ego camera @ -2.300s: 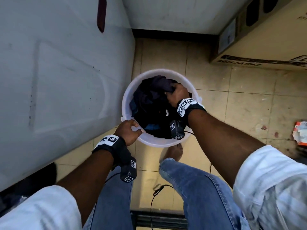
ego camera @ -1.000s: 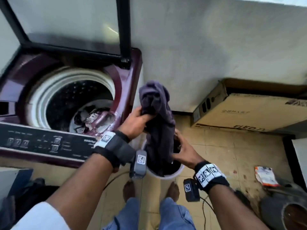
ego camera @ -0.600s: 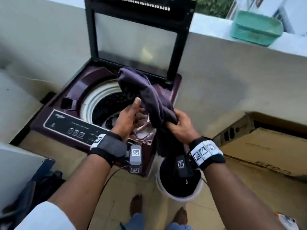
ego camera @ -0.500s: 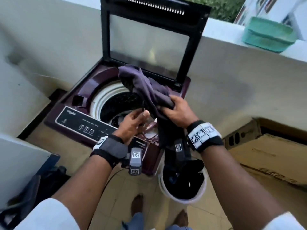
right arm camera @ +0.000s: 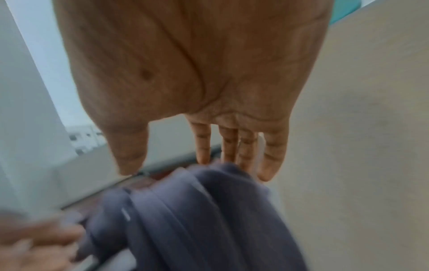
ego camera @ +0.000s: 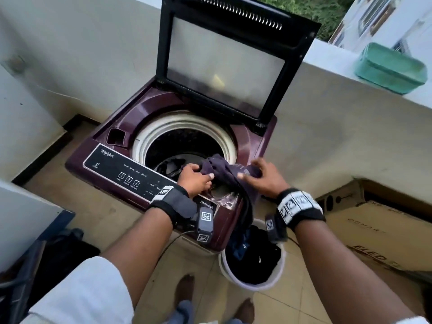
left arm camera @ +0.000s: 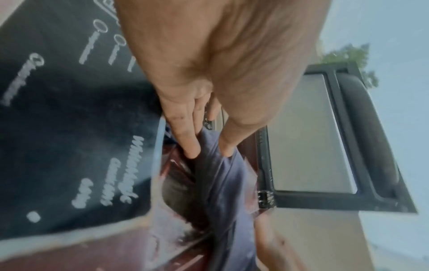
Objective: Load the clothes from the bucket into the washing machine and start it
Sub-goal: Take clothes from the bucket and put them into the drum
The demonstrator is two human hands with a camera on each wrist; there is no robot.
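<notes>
A maroon top-loading washing machine (ego camera: pixel 163 106) stands with its glass lid (ego camera: pixel 222 61) raised and the drum (ego camera: pixel 184 141) uncovered. My left hand (ego camera: pixel 195 177) (left arm camera: pixel 209 155) pinches a purple garment (ego camera: pixel 222 169) (left arm camera: pixel 223 183) (right arm camera: pixel 185 210) between thumb and fingers at the drum's front right rim. The cloth trails over the machine's corner down toward the white bucket (ego camera: pixel 247 286), which holds dark clothes (ego camera: pixel 257 260). My right hand (ego camera: pixel 259 176) (right arm camera: pixel 181 168) hovers over the garment with straight, spread fingers, the tips at the cloth. Some laundry lies in the drum.
The control panel (ego camera: pixel 121 169) runs along the machine's front edge under my left wrist. A cardboard box (ego camera: pixel 385 230) lies on the floor at right. A green tub (ego camera: pixel 390 66) sits on the wall ledge. A dark bag (ego camera: pixel 58 249) lies at lower left.
The garment came out of the bucket and has dropped from above the drum to its front right rim. My right hand has let go and spread its fingers; the left still holds it.
</notes>
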